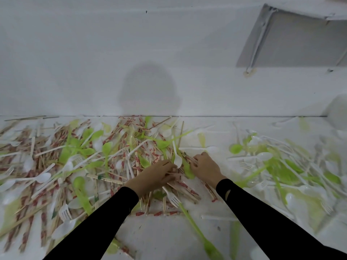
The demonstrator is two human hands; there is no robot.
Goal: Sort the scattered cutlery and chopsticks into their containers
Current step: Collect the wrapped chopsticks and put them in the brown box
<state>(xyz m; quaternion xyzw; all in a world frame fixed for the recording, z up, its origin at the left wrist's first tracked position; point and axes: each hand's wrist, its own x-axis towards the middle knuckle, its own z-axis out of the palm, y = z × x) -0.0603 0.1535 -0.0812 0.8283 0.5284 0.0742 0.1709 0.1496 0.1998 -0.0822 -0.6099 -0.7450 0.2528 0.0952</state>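
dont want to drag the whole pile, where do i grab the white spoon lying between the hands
Pinch the white spoon by its thin handle just past the bowl, coming straight down from above. It lies on top of the pile, bowl toward the person, handle pointing away, so it should probably lift free there.

**Both hands met over the middle of the worktop**

Two arms in black sleeves reached in from the near edge of the worktop. The left sleeve and the right sleeve angled toward each other, and both wrists were bare. The left hand lay palm down, its fingers pointing right and curled round a bundle of chopsticks. The right hand sat just beside it, knuckles up, with fingers bent down and toward the left hand. Blur hid whether its fingertips gripped anything.
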